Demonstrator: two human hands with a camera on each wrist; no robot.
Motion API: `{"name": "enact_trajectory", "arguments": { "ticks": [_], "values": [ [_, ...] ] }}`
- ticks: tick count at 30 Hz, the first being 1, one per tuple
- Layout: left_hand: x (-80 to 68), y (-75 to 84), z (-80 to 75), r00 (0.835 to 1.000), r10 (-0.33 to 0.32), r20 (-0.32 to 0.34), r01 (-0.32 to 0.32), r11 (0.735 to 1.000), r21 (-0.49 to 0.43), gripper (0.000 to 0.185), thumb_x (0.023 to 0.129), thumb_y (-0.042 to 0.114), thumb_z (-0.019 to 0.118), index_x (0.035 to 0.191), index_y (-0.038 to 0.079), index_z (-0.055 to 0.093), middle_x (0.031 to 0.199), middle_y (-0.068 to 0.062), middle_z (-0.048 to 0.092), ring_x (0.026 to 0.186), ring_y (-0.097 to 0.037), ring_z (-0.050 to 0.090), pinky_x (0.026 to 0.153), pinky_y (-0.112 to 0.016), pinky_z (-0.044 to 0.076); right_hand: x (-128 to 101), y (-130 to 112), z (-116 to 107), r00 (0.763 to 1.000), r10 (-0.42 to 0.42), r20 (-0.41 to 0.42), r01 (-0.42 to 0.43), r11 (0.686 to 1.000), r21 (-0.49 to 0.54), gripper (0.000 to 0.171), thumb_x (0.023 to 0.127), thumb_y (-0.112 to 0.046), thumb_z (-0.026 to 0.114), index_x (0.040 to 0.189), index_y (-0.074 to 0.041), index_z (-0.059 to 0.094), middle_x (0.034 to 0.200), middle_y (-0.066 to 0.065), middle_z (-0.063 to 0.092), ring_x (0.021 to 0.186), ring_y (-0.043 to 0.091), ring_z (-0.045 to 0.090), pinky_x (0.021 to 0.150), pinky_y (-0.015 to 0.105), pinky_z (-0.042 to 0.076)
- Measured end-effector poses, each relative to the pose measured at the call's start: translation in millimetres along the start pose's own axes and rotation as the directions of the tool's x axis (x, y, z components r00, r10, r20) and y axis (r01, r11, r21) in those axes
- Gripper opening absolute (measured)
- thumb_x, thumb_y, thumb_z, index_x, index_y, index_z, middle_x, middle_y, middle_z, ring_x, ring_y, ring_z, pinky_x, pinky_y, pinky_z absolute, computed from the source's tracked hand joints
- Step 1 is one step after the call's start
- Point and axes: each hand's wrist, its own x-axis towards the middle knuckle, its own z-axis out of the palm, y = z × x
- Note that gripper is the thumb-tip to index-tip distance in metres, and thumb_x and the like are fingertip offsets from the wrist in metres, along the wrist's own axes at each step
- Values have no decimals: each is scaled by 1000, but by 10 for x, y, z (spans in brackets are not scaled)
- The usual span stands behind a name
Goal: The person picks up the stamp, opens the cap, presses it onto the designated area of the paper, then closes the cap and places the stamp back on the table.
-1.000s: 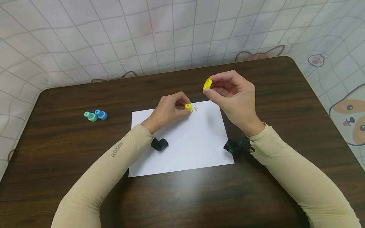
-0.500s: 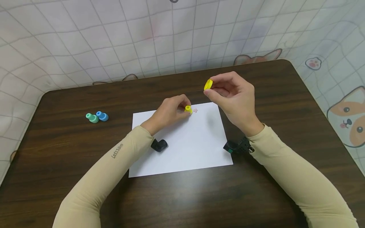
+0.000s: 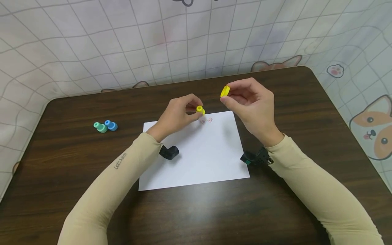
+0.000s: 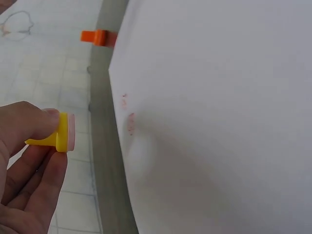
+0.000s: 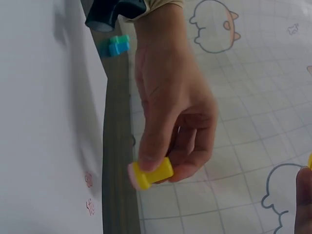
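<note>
- Your left hand point(image 3: 179, 115), at frame centre, had lifted the yellow stamp point(image 3: 200, 110) off the white paper point(image 3: 196, 160); half a second before it was pressed down there. A second red mark point(image 3: 202, 121) showed beside the first, so that print looked done.
- The stamp sat pinched at your fingertips, just above the paper's far edge.
- Further up and right, your right hand point(image 3: 249, 102) pinched the yellow cap point(image 3: 225, 91), unmoved, near the stamp.

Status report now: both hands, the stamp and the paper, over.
Left hand pinches yellow stamp just above paper. Right hand pinches yellow cap. Two red prints on paper. Nothing between stamp and paper.
</note>
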Motion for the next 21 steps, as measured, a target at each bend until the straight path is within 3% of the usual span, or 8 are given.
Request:
{"name": "enact_trajectory", "arguments": {
  "ticks": [5, 8, 14, 21],
  "values": [
    [-86, -8, -86, 996, -30, -80, 21, 993, -114, 27, 91, 11, 80, 113, 8, 66, 114, -7, 73, 102, -19, 74, 97, -24, 61, -4, 12, 1, 1000, 11, 1, -11, 1000, 5, 32, 81, 13, 79, 109, 15, 65, 102, -4, 73, 88, 13, 74, 86, 24, 64],
    [-161, -20, -131, 990, -64, -128, 33, 974, -225, 27, 90, 11, 80, 113, 8, 67, 113, -9, 73, 99, -18, 75, 94, -22, 62, -9, 20, 14, 1000, 18, 3, -18, 1000, 12, 31, 81, 11, 79, 109, 12, 67, 101, -3, 74, 87, 13, 74, 85, 24, 65],
    [-320, -64, -150, 972, -124, -202, 21, 892, -451, 28, 88, 5, 80, 112, 4, 66, 114, -11, 71, 96, -14, 75, 93, -23, 62, -35, 56, 47, 999, 35, 26, -35, 999, 26, 30, 80, 11, 80, 108, 9, 69, 100, -2, 74, 86, 12, 73, 84, 23, 65],
    [-482, -59, -118, 949, -211, -233, 45, 824, -565, 29, 88, 9, 81, 114, 7, 67, 112, -4, 72, 98, -15, 74, 94, -23, 62, -83, 95, 90, 995, 69, 76, -67, 997, -23, 31, 80, 13, 79, 109, 11, 67, 101, -4, 74, 86, 11, 74, 84, 22, 64]
  ]
}}
